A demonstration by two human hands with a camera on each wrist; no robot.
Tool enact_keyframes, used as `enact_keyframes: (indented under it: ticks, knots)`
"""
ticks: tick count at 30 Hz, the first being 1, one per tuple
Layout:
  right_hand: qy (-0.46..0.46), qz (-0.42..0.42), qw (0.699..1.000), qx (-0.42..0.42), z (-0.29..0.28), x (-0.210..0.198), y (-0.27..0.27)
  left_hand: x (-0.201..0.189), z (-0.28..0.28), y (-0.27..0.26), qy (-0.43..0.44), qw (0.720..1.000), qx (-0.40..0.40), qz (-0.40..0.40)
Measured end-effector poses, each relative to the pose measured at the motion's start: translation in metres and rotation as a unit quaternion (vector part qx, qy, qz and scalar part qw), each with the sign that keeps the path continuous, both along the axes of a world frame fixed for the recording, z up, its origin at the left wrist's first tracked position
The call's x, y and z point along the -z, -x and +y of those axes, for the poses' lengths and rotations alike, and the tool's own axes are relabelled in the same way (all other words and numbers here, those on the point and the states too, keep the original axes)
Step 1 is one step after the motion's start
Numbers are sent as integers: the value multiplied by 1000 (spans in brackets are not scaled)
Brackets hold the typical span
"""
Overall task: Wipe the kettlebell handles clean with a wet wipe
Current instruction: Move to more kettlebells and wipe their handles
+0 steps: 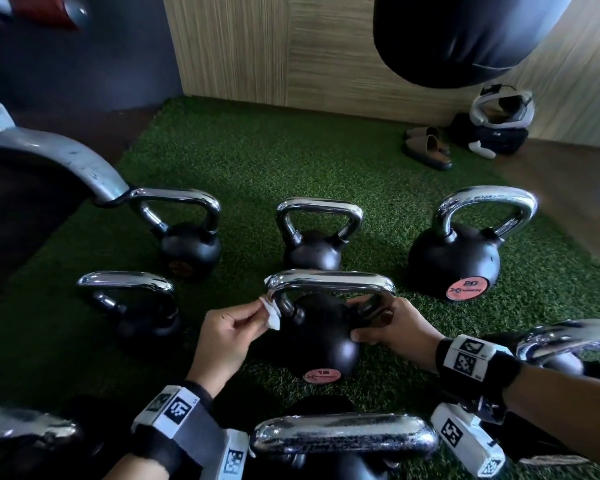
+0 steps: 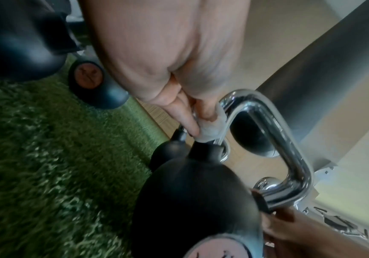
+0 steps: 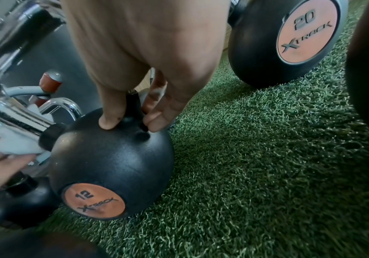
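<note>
The kettlebell (image 1: 321, 336) marked 12 stands upright on the green turf (image 1: 243, 161) in the middle of the group, its label facing the person. Its chrome handle (image 1: 329, 284) arches above the ball, the top bar running left to right. The left hand (image 1: 227, 336) pinches a folded wet wipe (image 1: 271, 315) between thumb and fingers (image 2: 186, 120), pressed to the handle's left leg just above the black collar. The right hand (image 1: 394, 332) steadies the bell, thumb and fingers curled about the base of the right leg. So the wiping of this handle is under way, probably at its lower left end, though blur hides the contact. The next move calls for drawing the wipe up the leg and along the top bar, the bell held steady.
</note>
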State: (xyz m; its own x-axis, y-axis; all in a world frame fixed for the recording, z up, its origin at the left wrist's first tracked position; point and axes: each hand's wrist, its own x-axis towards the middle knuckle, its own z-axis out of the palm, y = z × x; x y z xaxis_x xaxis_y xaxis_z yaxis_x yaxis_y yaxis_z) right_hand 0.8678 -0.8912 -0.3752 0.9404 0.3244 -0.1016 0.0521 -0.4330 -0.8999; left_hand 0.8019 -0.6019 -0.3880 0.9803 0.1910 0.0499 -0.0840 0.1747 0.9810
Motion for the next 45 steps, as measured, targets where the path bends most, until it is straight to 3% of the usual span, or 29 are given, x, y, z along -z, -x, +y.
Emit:
enact_keyframes:
  ticks: [4,9,15,20,23,29,33,35,39,43,45]
  knots:
    - [15,-2,1000,-10,-2,-1,-1,7,-3,6,-81,996,29,4]
    - [88,-45,995,-8,-5,-8,0,1,-3,3,-195,980,-19,-40]
    - [130,-60,990,6,-17,-8,15,-10,-7,-25,-216,975,-31,-49]
    - [136,-111,981,-79,-3,-12,32,-7,-21,-77,-213,976,-41,-6]
    - [155,-133,970,-135,11,-16,26,-11,-34,-95,-253,967,-26,-18]
    - [137,-82,982,-95,21,-26,-15,-19,-22,-97,-246,962,117,25]
    - [107,42,991,-69,31,3,-27,-23,-29,-96,-303,951,60,10]
    - [89,57,992,-72,31,10,-31,-31,-35,-100,-326,944,41,3]
    - [91,66,990,-82,28,10,-35,-38,-39,-102,-280,960,-9,-19]
    - [80,77,990,-84,28,12,-37,-44,-37,-111,-252,967,32,22]
    - [75,77,990,-86,28,12,-37,-52,-32,-116,-195,978,59,44]
